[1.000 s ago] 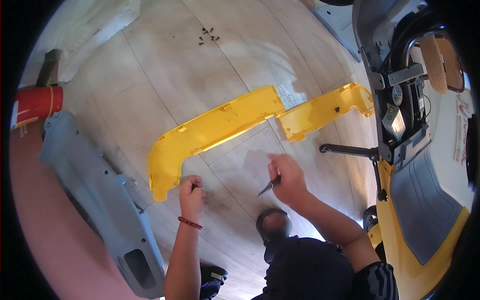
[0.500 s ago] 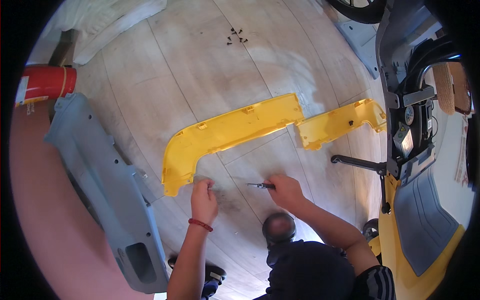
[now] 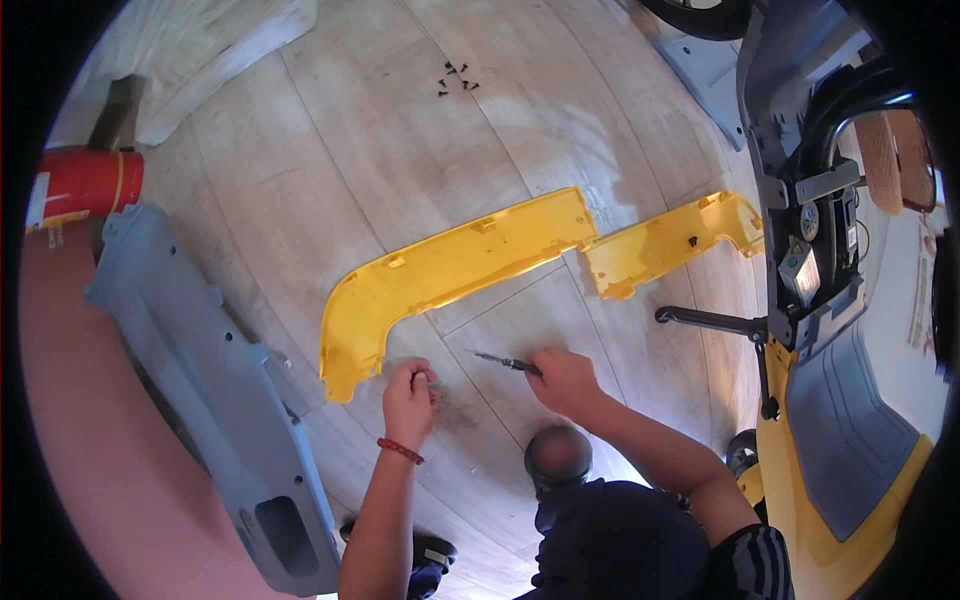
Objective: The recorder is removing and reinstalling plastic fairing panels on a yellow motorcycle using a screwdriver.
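Observation:
My right hand is closed round a slim black-handled tool with a thin metal tip, which points left across the floor. Facing it, my left hand, with a red beaded bracelet at the wrist, has its fingers pinched together. What they hold, if anything, is too small to make out. Just beyond the left hand lies a long curved yellow plastic panel, and its lower end is close to my fingers. A shorter yellow panel adjoins it on the right, a small black screw on its surface.
Several small black screws lie farther off on the wood-look floor. On the left are a long grey-blue plastic panel and a red canister. A partly opened yellow-and-grey scooter, its kickstand sticking out, takes up the right side.
The tool in my right hand has turned, and its tip now reaches farther left and slightly higher. My left hand stays nearly in place, still pinched. The whole view has shifted slightly.

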Demonstrator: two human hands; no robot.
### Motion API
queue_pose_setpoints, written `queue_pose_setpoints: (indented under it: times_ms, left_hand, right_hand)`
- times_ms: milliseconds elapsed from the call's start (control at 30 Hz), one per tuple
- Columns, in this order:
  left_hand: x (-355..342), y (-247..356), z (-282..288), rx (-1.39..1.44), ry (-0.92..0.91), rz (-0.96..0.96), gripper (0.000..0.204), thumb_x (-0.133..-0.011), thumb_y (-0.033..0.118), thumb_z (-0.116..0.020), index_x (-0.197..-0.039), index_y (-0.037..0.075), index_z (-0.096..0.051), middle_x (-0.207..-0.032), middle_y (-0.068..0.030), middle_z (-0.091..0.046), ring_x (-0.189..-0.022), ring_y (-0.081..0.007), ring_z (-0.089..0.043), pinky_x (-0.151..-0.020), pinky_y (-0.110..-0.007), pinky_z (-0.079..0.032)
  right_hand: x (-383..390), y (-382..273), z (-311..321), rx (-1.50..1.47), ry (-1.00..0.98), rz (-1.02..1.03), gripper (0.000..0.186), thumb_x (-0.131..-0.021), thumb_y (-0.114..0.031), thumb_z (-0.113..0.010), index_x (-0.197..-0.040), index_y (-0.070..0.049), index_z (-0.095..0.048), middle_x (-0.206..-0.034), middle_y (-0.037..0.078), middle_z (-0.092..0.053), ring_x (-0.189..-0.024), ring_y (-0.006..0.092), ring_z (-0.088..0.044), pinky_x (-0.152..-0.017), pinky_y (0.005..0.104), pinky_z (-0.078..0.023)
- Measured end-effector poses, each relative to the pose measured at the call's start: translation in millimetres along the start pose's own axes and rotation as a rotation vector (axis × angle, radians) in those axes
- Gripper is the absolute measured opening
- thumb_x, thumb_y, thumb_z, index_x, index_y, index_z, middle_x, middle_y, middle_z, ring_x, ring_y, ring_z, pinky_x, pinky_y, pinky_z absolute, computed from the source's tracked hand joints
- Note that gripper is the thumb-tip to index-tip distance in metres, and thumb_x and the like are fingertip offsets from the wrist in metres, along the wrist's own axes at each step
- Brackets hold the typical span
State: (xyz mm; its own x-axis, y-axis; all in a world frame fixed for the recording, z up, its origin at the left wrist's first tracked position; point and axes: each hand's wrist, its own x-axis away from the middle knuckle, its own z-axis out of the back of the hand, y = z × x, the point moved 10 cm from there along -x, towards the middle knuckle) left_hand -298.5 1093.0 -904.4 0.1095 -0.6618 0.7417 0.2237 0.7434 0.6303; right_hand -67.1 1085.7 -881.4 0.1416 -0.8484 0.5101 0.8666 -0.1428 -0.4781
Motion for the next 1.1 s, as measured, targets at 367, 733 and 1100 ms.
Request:
queue_pose_setpoints:
  times_ms: [367,733,1100]
  left_hand:
    - [-7.9,-33.7,13.7,0.133,-0.042,0.08,0.014,-0.086,0.012,-0.048,-0.093,0.003,-0.056,-0.07,-0.0048,-0.054,-0.059,-0.0097,-0.049,-0.053,-0.024,-0.041]
    - [35.5,-45.6,18.3,0.659,-0.074,0.304,0.017,-0.082,0.005,-0.042,-0.092,0.005,-0.055,-0.065,0.0015,-0.046,-0.052,-0.0069,-0.042,-0.046,-0.021,-0.034]
    - [115.6,-99.3,144.8,0.739,0.629,0.281,0.042,-0.087,0.021,-0.058,-0.122,0.006,-0.038,-0.058,0.0048,-0.038,-0.045,-0.0028,-0.033,-0.04,-0.02,-0.029]
  right_hand:
    - [-1.3,-0.1,-5.6,0.084,0.064,-0.008,0.016,-0.074,-0.021,-0.059,-0.068,-0.007,-0.053,-0.067,0.014,-0.056,-0.066,0.0349,-0.056,-0.057,0.044,-0.043]
    - [-1.9,-4.6,-7.3,0.148,0.079,0.049,0.019,-0.074,-0.022,-0.059,-0.068,-0.006,-0.05,-0.064,0.014,-0.054,-0.061,0.0347,-0.055,-0.054,0.0449,-0.042]
    - [-1.0,-7.6,-4.9,0.089,0.139,0.01,0.022,-0.077,-0.023,-0.058,-0.066,-0.005,-0.049,-0.062,0.017,-0.052,-0.06,0.038,-0.053,-0.053,0.0457,-0.04]
